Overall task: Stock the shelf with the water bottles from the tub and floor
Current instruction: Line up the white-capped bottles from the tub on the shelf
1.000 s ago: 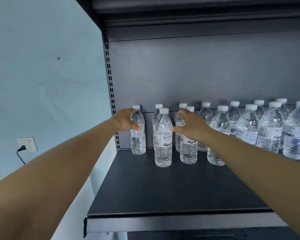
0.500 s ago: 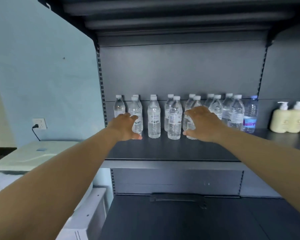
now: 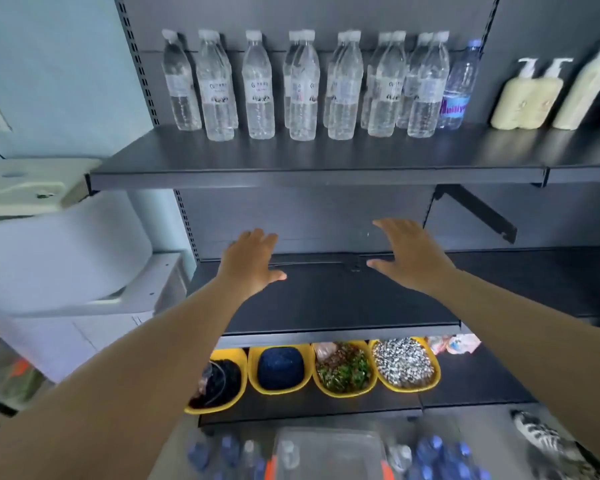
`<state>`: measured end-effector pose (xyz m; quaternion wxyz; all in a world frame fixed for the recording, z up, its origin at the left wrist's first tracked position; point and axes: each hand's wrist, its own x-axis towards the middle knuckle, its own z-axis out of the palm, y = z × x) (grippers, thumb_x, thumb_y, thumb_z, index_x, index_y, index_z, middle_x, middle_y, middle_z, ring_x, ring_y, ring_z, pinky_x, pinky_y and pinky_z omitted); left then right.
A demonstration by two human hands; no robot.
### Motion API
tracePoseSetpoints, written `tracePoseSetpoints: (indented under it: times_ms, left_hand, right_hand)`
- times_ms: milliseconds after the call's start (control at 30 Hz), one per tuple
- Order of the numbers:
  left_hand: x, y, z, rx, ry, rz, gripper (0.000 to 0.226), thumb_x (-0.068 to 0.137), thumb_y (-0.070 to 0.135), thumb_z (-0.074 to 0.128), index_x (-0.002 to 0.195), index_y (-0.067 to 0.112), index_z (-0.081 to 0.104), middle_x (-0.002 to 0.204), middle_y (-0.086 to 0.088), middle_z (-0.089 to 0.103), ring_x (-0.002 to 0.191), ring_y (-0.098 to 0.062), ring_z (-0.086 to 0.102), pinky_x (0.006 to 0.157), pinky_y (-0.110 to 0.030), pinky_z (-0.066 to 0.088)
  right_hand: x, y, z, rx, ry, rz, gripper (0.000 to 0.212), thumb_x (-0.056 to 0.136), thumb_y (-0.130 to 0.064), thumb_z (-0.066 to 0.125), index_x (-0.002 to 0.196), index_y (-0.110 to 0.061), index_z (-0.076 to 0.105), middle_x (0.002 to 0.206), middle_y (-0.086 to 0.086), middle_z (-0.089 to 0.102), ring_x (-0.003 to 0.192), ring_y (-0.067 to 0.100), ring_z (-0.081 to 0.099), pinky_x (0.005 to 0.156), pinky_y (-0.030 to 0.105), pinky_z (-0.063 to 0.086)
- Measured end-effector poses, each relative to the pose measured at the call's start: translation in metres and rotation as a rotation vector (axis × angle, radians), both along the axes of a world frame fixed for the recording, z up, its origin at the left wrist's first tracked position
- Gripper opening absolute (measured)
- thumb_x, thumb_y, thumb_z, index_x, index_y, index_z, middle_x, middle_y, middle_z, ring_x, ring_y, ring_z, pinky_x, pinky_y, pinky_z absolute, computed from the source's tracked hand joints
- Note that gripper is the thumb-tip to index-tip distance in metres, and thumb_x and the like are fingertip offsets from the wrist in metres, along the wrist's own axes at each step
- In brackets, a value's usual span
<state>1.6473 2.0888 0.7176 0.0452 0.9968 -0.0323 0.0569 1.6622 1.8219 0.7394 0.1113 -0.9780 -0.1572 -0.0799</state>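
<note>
Water bottles stood upright in a row on the top shelf, close together, some in front of others. They were clear with white caps and pale labels. At the right end of the row stood 1 bottle with a blue cap and a purple label, just beside the clear ones. Farther right on the same shelf stood cream pump bottles, apart from the water. Both hands were held out lower down, in front of the dark middle shelf, and neither one touched a bottle. The left hand had its fingers straight and spread, palm facing down, holding nothing. The right hand was the same, fingers straight and spread, thumb pointing toward the other hand, holding nothing. The 2 hands were well apart from each other. Under the middle shelf, 4 yellow bowls sat side by side on the bottom shelf, each filled with small things: dark stuff, a dark blue heap, green and brown bits, and shiny silver bits. At the very bottom of the view a clear tub sat on the floor, blurry. More bottles with blue caps lay near it on both sides, also blurry. On the left, beside the shelves, stood a big white machine against a pale blue wall.
</note>
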Motion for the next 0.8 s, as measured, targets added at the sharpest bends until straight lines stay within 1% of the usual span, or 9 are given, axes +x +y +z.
tracePoseSetpoints:
  times_ms: [67,167,233,333,400,500,633,700,800]
  left_hand:
    - [-0.006,-0.003,-0.041,-0.042,0.080,-0.003,0.075,0.078,0.050,0.066,0.138,0.018,0.037,0.135,-0.008,0.044,0.127,-0.028,0.039,0.101,-0.043,0.040]
    - [-0.015,-0.010,-0.105,-0.097,0.210,0.018,0.078,0.079,0.048,0.066,0.142,0.019,0.033,0.143,-0.007,0.039,0.133,-0.026,0.034,0.107,-0.041,0.036]
    - [-0.022,-0.017,-0.147,-0.136,0.270,0.046,0.077,0.079,0.048,0.066,0.143,0.020,0.032,0.143,-0.005,0.039,0.133,-0.025,0.035,0.106,-0.038,0.036]
    - [-0.029,-0.029,-0.211,-0.198,0.352,0.113,0.077,0.078,0.050,0.066,0.142,0.021,0.033,0.140,-0.002,0.042,0.129,-0.023,0.039,0.100,-0.038,0.038]
    - [-0.033,-0.038,-0.252,-0.290,0.415,0.164,0.079,0.076,0.051,0.067,0.141,0.020,0.034,0.139,-0.004,0.043,0.128,-0.024,0.041,0.102,-0.039,0.040]
    - [-0.038,-0.054,-0.313,-0.416,0.502,0.269,0.082,0.075,0.048,0.070,0.143,0.017,0.034,0.140,-0.006,0.043,0.129,-0.025,0.041,0.106,-0.037,0.037]
    - [-0.045,-0.076,-0.390,-0.599,0.515,0.487,0.081,0.075,0.037,0.075,0.142,0.014,0.035,0.145,-0.010,0.039,0.134,-0.026,0.037,0.107,-0.038,0.032]
    - [-0.049,-0.086,-0.432,-0.685,0.507,0.607,0.081,0.076,0.033,0.075,0.143,0.012,0.034,0.145,-0.012,0.039,0.134,-0.028,0.037,0.106,-0.038,0.032]
    - [-0.059,-0.096,-0.506,-0.732,0.474,0.744,0.075,0.074,0.030,0.077,0.136,0.008,0.042,0.133,-0.014,0.050,0.125,-0.032,0.046,0.097,-0.038,0.037]
  right_hand:
    - [-0.007,-0.008,-0.038,0.006,0.057,0.006,0.071,0.085,-0.046,0.060,0.143,-0.022,0.027,0.147,0.003,0.033,0.137,0.024,0.028,0.110,0.045,0.032]
    - [-0.012,-0.021,-0.097,0.011,0.166,-0.009,0.073,0.086,-0.044,0.060,0.145,-0.023,0.023,0.151,0.002,0.027,0.141,0.023,0.022,0.113,0.048,0.028]
    - [-0.014,-0.032,-0.137,0.050,0.216,-0.014,0.073,0.086,-0.042,0.061,0.145,-0.023,0.025,0.151,0.002,0.029,0.141,0.022,0.022,0.113,0.045,0.027]
    - [-0.014,-0.049,-0.197,0.087,0.263,-0.026,0.072,0.085,-0.039,0.063,0.145,-0.018,0.029,0.149,0.005,0.034,0.139,0.023,0.027,0.112,0.036,0.026]
    - [-0.013,-0.062,-0.236,0.119,0.315,-0.054,0.071,0.084,-0.036,0.065,0.144,-0.016,0.031,0.147,0.006,0.037,0.137,0.023,0.030,0.110,0.036,0.027]
    - [-0.009,-0.087,-0.293,0.216,0.386,-0.123,0.069,0.082,-0.032,0.068,0.141,-0.014,0.037,0.143,0.008,0.042,0.132,0.025,0.036,0.107,0.038,0.032]
    - [-0.001,-0.127,-0.371,0.309,0.496,-0.222,0.071,0.081,-0.033,0.070,0.141,-0.019,0.036,0.145,0.004,0.038,0.132,0.024,0.036,0.102,0.036,0.034]
    - [0.001,-0.145,-0.412,0.370,0.522,-0.267,0.071,0.080,-0.034,0.070,0.141,-0.023,0.035,0.146,0.003,0.037,0.133,0.023,0.035,0.103,0.036,0.035]
    - [-0.001,-0.163,-0.479,0.452,0.551,-0.343,0.072,0.080,-0.032,0.072,0.141,-0.022,0.035,0.145,0.002,0.037,0.132,0.021,0.037,0.103,0.032,0.032]
